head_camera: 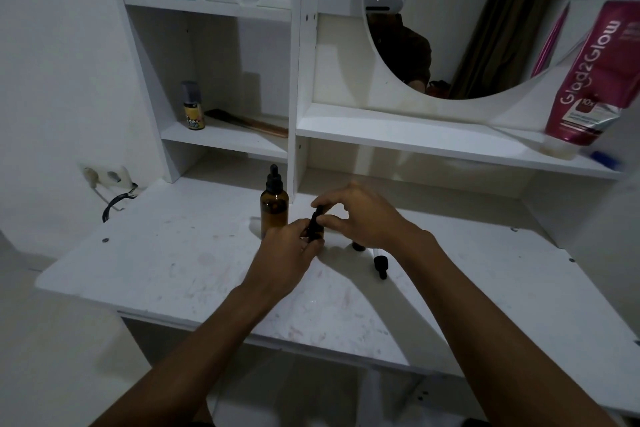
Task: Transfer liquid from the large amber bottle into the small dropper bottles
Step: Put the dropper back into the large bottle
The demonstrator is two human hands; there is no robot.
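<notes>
Large amber glass bottle (274, 210), black dropper cap on, stands upright toward the back edge of the white desk (173, 267), untouched, just left of the action. And the action is on a small dark dropper bottle (316, 230): the left hand (284, 262) wraps its fingers round the body while the right hand (360, 217) pinches the black cap on top between thumb and forefinger. Loosening or tightening? Hard to call. A second small dark bottle (358, 247) peeks out under the right hand, and a loose black dropper cap (380, 268) lies on the desk beside the right wrist. On handling, the amber bottle looks like rigid, smooth, breakable glass and is likely heavier than the little ones. It is best taken round its broad body, not by the rubber bulb. The small bottles look light and easily tipped, so one hand steadying the body seems wise.
</notes>
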